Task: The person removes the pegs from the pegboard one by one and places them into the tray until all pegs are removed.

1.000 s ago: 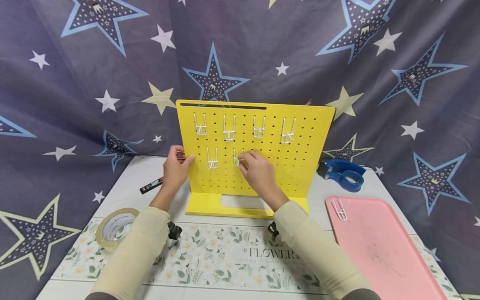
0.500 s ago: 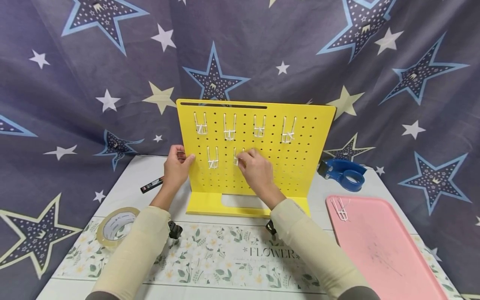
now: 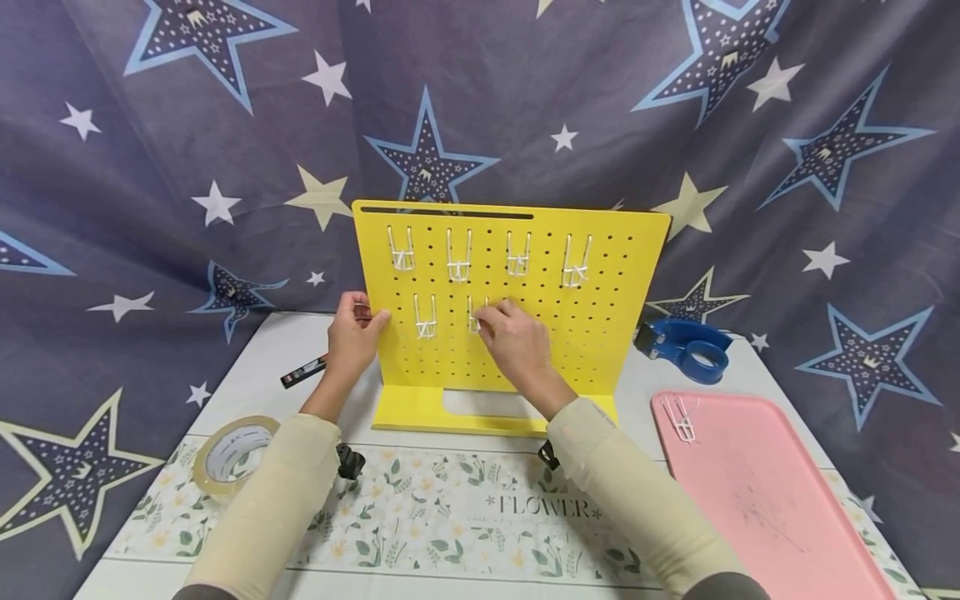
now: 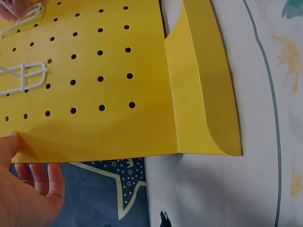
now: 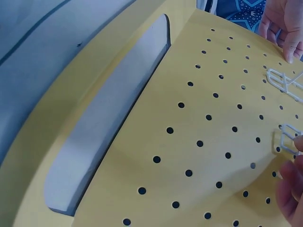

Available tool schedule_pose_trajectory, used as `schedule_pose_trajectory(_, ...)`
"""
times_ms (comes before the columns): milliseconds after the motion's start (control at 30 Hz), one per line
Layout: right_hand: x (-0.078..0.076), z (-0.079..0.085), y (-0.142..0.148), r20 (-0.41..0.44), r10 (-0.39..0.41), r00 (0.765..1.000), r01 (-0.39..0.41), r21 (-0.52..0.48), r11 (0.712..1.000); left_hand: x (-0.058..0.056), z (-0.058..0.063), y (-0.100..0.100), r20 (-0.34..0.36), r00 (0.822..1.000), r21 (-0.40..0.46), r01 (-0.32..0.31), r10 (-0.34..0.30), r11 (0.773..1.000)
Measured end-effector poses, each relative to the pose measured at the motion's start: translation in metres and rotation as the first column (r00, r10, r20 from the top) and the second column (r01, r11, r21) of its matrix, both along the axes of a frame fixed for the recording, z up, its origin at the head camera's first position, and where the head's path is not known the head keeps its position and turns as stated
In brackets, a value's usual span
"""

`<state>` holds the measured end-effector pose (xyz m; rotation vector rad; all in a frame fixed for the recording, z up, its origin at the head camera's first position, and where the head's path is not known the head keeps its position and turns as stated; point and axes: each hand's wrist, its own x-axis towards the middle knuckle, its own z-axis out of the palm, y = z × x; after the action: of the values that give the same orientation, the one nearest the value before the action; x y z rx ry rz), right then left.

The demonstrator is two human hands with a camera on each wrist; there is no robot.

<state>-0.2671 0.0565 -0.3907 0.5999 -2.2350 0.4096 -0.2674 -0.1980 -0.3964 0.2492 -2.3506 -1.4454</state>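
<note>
A yellow pegboard stands upright on the table. My left hand grips its left edge, thumb on the front and fingers behind, as the left wrist view also shows. My right hand pinches a white wire pegboard hook at the board's lower middle; the fingers cover part of it. Left of it hangs another white hook. Several more hooks hang along the top row, among them one at the upper right. In the right wrist view, fingertips show at the pinched hook.
On the right lies a pink tray bearing white wire hooks. Behind it sits a blue tape dispenser. A roll of clear tape lies at the left, with a black box-like strip beyond. A star-patterned curtain hangs behind.
My right hand shifts only slightly at the same hook. My left hand keeps its grip on the board's edge, and the other things stay where they were.
</note>
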Motion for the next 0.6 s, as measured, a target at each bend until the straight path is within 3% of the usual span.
schedule_pose_trajectory(300,0.0009,0.0013,0.0,-0.041,0.005,0.999,-0.004,0.013,1.0,-0.0013,-0.0004,0.0006,0.007,1.0,0.006,0.007,-0.007,1.0)
schedule_pose_trajectory(600,0.0075,0.0047,0.0056,-0.067,0.066,0.996,-0.066,0.003,0.998,0.0008,0.0006,-0.0004,0.008,1.0,0.006,0.003,-0.003,1.0)
